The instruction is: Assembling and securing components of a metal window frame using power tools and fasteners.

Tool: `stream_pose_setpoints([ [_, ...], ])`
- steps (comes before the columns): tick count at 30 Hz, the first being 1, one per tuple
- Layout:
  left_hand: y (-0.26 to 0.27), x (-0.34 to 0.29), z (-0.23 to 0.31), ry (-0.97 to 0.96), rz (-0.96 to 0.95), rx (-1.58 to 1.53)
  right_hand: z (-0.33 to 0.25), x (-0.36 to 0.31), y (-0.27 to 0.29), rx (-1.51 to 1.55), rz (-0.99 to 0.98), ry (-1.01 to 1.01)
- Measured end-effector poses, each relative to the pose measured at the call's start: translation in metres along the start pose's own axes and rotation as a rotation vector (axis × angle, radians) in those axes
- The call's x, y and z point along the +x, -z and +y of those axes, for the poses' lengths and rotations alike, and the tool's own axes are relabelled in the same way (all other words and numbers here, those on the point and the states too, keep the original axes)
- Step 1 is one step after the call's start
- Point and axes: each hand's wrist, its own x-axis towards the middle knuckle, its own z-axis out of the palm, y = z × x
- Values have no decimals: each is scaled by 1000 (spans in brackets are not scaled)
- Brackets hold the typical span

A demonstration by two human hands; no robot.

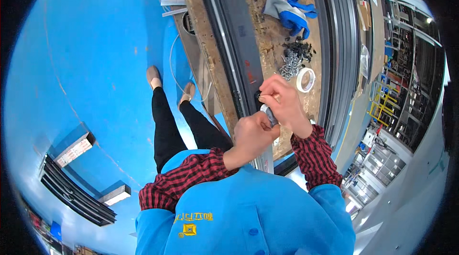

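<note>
We start far left of our landmark, the long dark grey metal profile (234, 16): down on the glossy blue floor (105, 64), a stack of slim black bars (71, 190) lies across pale rectangular blocks (114, 195), presumably to keep it off the ground.

Now the worn brown wooden table (209, 42), carrying the profile lengthwise, so its near end sits right by our hands. Our left hand (252, 133) is over that near end, fingers curled, thumb and forefinger pressed together; we can't tell what they grip. Just above those fingertips, between the hands, sits a small grey-and-white piece (269, 114), partly covered.

Our right hand (283, 99) comes in from the profile's right, thumb and forefinger pinched together over its surface; whatever is between them is too small to make out. Working this close together probably gives us fine control.

Right of the profile, grey-and-blue work gloves (291, 13) lie slack, perhaps off because bare fingertips feel small parts better. Silver metal screws (289, 67), loose black bits (300, 49) and a white ring-shaped tape roll (305, 80) sit nearby, likely for easy reach. Farther right, long dark grey bars (337, 40) run alongside.
</note>
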Motion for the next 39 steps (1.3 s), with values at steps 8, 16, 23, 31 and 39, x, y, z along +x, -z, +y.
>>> stream_pose_setpoints([
  [8,4,3,3,114,-61,-25,8,3,1,217,-49,-146],
  [16,59,27,2,-490,31,364,26,0,2,141,-19,0],
  [23,86,88,51,-1011,-243,820,24,-10,6,239,5,1],
  [31,76,120,83,-1135,-696,922,38,-78,15,502,207,-198],
  [39,66,147,71,-1149,-994,934,17,-119,-47,618,549,-219],
])
